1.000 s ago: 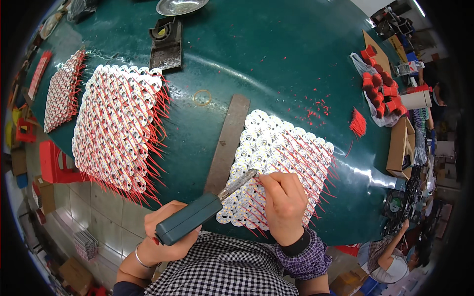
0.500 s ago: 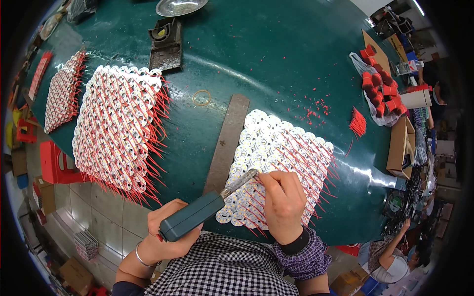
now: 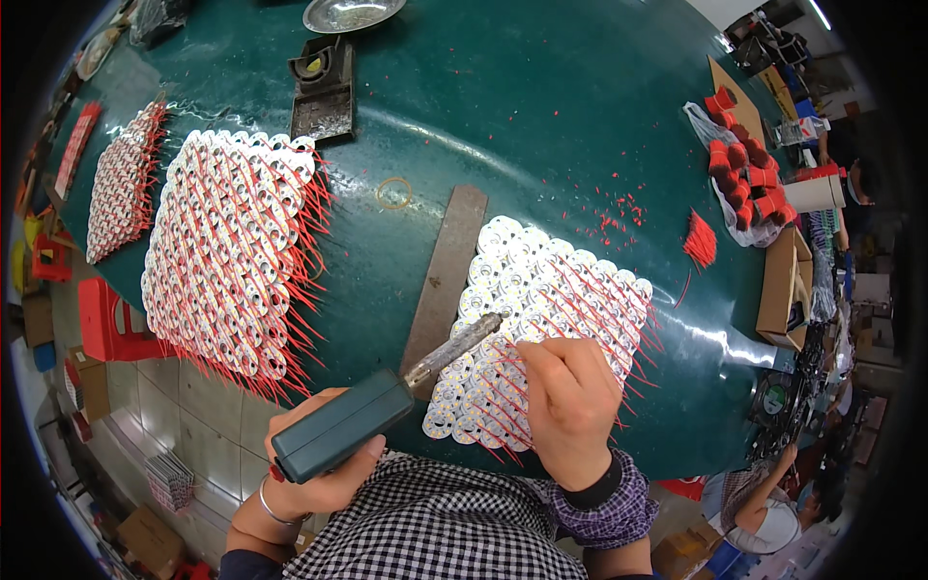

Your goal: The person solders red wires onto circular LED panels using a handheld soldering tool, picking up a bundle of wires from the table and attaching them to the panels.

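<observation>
My left hand [image 3: 324,478] is wrapped round the dark green body of a soldering gun [image 3: 343,427]. Its crusted metal tip [image 3: 480,331] hovers over or touches a panel of round white LED boards [image 3: 503,275]; I cannot tell which. Thin red wires [image 3: 590,290] lie in slanting rows across the panel's right and lower parts, their ends sticking out past its edge. Over the panel, right of the tip, my right hand [image 3: 577,406] is closed with thumb and forefinger pinched. Whatever they grip is too small to make out. A flat metal bar [image 3: 445,280] lies along the panel's left edge.
Wired panels [image 3: 227,251] lie on the left of the green table [image 3: 435,97]. Behind them are a dark metal holder [image 3: 324,92] and a metal dish [image 3: 353,12]. Loose red wires [image 3: 700,240], red spools [image 3: 749,179] and a cardboard box [image 3: 785,290] are at right. A co-worker [image 3: 768,503] sits beyond.
The soldering gun's body and my left hand have shifted left and slightly down. My right hand has moved a little to the right, so its fingertips are farther from the soldering tip.
</observation>
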The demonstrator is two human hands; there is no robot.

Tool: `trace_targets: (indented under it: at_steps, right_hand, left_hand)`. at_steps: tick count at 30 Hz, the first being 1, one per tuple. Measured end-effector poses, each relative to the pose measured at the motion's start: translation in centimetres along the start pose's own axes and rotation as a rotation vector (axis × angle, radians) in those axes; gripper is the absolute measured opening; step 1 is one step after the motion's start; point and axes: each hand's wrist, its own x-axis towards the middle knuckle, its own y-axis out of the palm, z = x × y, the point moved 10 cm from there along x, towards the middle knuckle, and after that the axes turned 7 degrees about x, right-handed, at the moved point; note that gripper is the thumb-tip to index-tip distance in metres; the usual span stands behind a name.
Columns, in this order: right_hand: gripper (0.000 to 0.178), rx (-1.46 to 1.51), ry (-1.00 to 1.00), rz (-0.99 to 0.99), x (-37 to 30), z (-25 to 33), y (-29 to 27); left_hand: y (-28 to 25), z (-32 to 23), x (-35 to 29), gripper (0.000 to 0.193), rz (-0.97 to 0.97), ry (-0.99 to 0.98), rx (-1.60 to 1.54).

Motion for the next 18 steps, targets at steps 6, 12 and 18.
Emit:
trace_targets:
  at_steps: [6, 12, 18]
  right_hand:
    - [0.023, 0.052, 0.003, -0.029, 1.0, -0.7, 0.6]
    - [0.024, 0.022, 0.007, -0.048, 0.9, -1.5, 1.8]
    - [0.025, -0.007, 0.004, -0.032, 0.9, -1.3, 2.0]
  left_hand:
    - [0.6, -1.9, 1.2, 0.027, 0.011, 0.217, 0.113]
    - [0.9, -3.4, 1.8, 0.023, 0.000, 0.322, 0.179]
    - [1.3, -4.1, 2.1, 0.019, -0.009, 0.405, 0.242]
